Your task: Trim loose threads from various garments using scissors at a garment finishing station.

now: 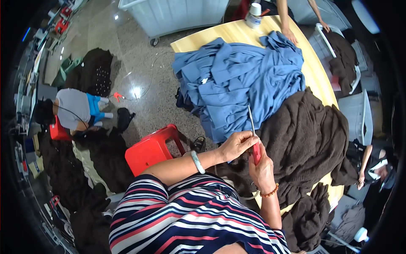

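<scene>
Head view: a red-handled tool (256, 153) lies just right of the picture's middle, its thin metal shaft (252, 122) pointing between 11 and 12 o'clock.
Right hand: the right hand (263, 168), at 5 o'clock of the handle, has its fingers wrapped round the grip.
Left hand: the left hand (237, 146), at 9 o'clock, has its fingers bent in where handle meets shaft; I cannot tell whether they pinch it or only touch.
Tool handling: probably light and rigid, with a smooth handle; best held by the red grip, skin clear of the shaft, which may be sharp.
Cloth around: blue cloth (230, 82) toward 11 o'clock and brown cloth (311, 131) toward 2 o'clock, both soft-looking and heaped on the worktop (312, 63); the brown looks thicker, likely heavier.
Hidden: most of the handle, under the fingers.
Hard to tell: the tool's exact kind, and whether its tip touches the blue cloth or hangs above it.
Cut off: the co-worker at 1 o'clock, only arms and hands showing.
</scene>
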A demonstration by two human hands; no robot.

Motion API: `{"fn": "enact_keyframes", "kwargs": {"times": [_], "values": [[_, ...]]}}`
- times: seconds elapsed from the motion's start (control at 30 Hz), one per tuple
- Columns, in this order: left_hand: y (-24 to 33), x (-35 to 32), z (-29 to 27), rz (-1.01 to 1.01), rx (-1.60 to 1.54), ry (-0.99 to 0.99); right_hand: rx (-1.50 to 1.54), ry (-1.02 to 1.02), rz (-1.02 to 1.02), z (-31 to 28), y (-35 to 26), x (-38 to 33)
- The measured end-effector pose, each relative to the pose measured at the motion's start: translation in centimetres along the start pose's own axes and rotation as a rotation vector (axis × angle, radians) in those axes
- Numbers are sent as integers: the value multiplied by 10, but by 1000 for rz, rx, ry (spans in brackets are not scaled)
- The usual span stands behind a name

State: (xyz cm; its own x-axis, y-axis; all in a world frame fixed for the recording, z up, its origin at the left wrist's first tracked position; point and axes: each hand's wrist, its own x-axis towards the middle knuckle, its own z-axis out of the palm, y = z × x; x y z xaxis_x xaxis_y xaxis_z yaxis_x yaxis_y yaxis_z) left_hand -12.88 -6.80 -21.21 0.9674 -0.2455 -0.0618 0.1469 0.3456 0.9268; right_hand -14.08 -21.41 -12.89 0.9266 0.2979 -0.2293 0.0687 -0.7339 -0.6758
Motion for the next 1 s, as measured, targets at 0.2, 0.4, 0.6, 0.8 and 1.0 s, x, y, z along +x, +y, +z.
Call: {"fn": "enact_keyframes", "kwargs": {"times": [0.2, 0.4, 0.6, 0.8, 1.0], "values": [[32, -10, -26, 107, -32, 104, -4, -10, -80, 18, -25, 13], [75, -10, -29, 439, 386, 161, 201, 104, -134, 40, -6, 20], [92, -22, -50, 92, 106, 103, 242, 130, -166, 34, -19, 35], [204, -26, -45, 530, -116, -2, 339, 279, 8, 9, 21, 64], [282, -2, -72, 709, -489, -620, 306, 337, 255, -1, -5, 125]]}}
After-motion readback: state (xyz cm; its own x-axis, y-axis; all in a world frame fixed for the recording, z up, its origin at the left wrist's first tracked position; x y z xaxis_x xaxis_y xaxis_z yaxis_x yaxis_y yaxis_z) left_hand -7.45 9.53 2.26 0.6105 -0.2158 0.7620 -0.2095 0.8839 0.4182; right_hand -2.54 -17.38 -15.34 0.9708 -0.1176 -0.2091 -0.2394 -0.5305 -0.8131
